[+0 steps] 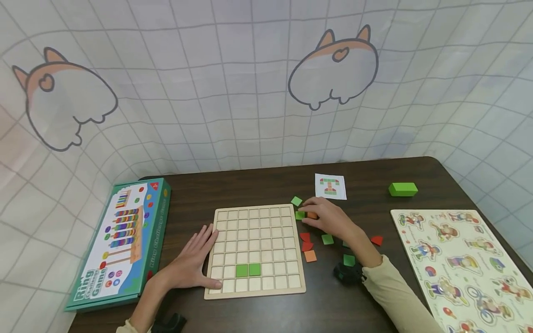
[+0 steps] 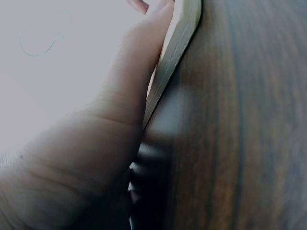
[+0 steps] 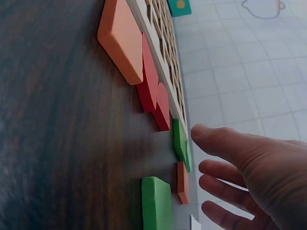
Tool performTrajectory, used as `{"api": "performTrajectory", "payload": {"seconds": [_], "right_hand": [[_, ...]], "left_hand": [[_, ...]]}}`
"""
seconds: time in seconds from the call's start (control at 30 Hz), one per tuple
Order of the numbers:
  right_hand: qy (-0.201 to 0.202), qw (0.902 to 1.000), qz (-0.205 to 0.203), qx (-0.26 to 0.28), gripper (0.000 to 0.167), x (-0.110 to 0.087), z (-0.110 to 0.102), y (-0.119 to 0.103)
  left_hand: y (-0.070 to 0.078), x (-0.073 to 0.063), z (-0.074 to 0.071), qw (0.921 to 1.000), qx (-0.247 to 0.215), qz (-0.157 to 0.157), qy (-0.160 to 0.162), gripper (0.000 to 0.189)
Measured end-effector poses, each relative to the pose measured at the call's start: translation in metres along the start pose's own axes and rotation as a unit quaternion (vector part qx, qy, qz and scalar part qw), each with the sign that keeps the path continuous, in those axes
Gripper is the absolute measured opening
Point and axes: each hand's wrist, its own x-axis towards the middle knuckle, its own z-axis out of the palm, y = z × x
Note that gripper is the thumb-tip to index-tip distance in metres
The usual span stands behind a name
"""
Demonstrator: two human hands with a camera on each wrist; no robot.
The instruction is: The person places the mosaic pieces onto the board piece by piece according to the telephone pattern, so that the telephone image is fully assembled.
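Observation:
My left hand [image 1: 189, 263] lies spread along the left edge of the wooden grid board [image 1: 301, 277], its thumb over the lower left corner. Two green square tiles [image 1: 248, 270] sit side by side in the board's cells. Past the board's right side, my right hand [image 1: 331, 218] hovers with loosely bent fingers above a loose green tile [image 1: 300, 215] and an orange tile [image 1: 312, 215]. In the right wrist view nothing shows between thumb [image 3: 211, 139] and fingers. Red pieces [image 1: 307, 246] and another orange tile [image 1: 310, 256] lie nearby. The left wrist view shows mostly wrist and the board's edge.
A printed pattern card [image 1: 330, 186] lies behind my right hand. The Ring game box [image 1: 118, 245] is at left, a green block [image 1: 402, 189] at back right, and a picture board [image 1: 458, 259] at right. More green tiles [image 1: 327, 239] and a red piece [image 1: 376, 240] are scattered around my right forearm.

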Motion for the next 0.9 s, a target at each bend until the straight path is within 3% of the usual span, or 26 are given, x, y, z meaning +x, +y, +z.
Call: {"api": "performTrajectory", "payload": {"seconds": [0.4, 0.67, 0.9], "right_hand": [[0.011, 0.9999, 0.007, -0.004, 0.026, -0.003, 0.009, 0.001], [0.027, 0.9977, 0.017, -0.059, 0.011, -0.001, 0.016, -0.007], [0.027, 0.9987, 0.023, -0.037, 0.015, 0.0, 0.007, -0.01]], "left_hand": [[0.002, 0.0, 0.001, 1.0, 0.005, -0.001, -0.003, 0.129], [0.003, -0.001, 0.0, 1.0, 0.006, -0.001, 0.0, 0.129], [0.002, 0.0, 0.0, 0.9999, 0.012, 0.0, 0.003, 0.129]]}}
